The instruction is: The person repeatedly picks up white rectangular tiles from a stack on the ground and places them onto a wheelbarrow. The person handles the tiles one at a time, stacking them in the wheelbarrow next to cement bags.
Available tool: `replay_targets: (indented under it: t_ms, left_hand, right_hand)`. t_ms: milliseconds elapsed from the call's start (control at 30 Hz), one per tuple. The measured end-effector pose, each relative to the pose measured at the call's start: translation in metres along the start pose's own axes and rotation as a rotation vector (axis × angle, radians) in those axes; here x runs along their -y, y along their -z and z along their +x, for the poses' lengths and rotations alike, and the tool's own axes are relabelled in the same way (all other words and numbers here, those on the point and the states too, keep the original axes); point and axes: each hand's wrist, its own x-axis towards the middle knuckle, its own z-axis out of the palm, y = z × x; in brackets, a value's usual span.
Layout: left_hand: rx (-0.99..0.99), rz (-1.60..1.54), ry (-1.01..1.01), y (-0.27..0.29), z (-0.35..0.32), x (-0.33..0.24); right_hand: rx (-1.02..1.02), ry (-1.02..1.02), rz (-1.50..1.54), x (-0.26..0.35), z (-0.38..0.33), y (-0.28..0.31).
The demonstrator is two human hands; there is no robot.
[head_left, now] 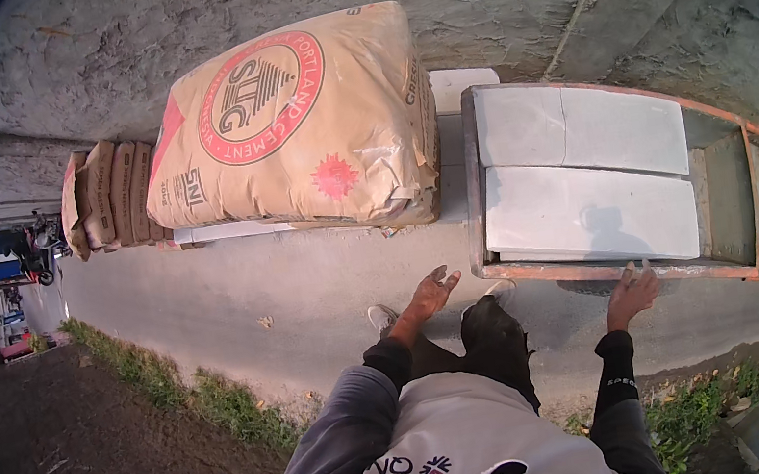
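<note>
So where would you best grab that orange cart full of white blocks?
Probably by the near side rail of the cart, from the person's side. That rail runs long and bare along the open top, and the right hand already rests on it. The left hand hangs open in the air. The blocks fill the inside, so there is little hold there.

An orange-framed cart (pixel 478 182) stands on the pavement, holding pale grey blocks (pixel 589 214) laid flat side by side.
</note>
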Motion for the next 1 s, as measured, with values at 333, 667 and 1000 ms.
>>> replay_targets:
  t_ms: [333,667,1000]
  left_hand:
    - [-0.377,-0.666,-0.071,0.226,-0.135,0.196]
    - [-1.133,-0.891,-0.286,0.504,-0.337,0.242]
    - [-0.791,-1.283,0.302,0.428,-0.253,0.387]
  right_hand:
    - [0.705,0.454,0.783,0.318,-0.246,0.097]
    - [0.99,0.824,1.145,0.692,-0.315,0.214]
    - [1.872,0.424,0.667,0.765,-0.448,0.062]
